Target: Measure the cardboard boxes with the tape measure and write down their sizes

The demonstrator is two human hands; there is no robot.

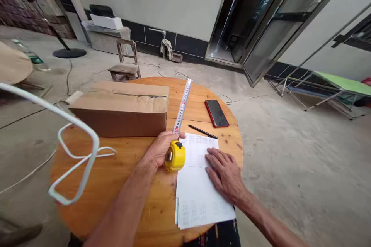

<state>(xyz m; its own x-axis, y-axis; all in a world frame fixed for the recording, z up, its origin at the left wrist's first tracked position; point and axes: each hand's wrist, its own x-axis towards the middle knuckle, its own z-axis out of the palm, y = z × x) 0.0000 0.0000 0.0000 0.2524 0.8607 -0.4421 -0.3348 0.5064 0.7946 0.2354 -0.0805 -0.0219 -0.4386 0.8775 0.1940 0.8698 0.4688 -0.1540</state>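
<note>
My left hand [162,147] is closed on a yellow tape measure [175,156] at the middle of the round wooden table [139,185]. Its pulled-out blade [182,107] runs away from me to the far edge of the table, beside the right end of a cardboard box [124,117]. Sheets of printed paper [197,189] lie in front of me, overlapping in a stack. Resting flat on their right side is my right hand [224,171], fingers stretched and holding nothing. A black pen [203,131] lies just beyond the top of the paper.
A phone in a red case [216,113] lies at the table's right. A bent white tube frame [89,150] crosses the left side. Beyond the table stand a small wooden chair [125,61], an open door [269,23] and a green folding bed [342,83].
</note>
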